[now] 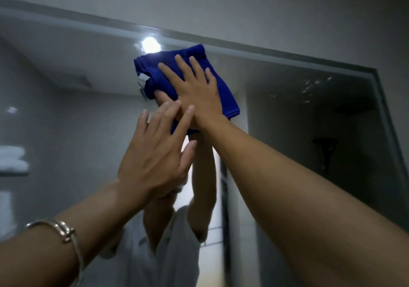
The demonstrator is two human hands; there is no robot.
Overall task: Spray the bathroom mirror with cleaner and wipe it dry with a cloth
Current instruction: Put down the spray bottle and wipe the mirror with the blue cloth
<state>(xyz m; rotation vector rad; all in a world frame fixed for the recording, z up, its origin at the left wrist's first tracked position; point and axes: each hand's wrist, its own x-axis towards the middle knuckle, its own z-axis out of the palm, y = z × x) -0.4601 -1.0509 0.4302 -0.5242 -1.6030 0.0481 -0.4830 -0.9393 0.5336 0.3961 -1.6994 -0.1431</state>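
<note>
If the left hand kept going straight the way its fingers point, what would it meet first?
Probably the right hand, at the wrist: the left hand fingertips already reach it. Just beyond lies the blue cloth on the mirror. Depth is unclear.

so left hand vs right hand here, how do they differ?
The right hand lies flat, fingers spread, pressing the blue cloth to the mirror near its top edge. The left hand sits lower, holds nothing, and its fingertips overlap the right wrist. The left wrist wears a metal bracelet; the right is bare. Both are raised, open, backs to the camera.
</note>
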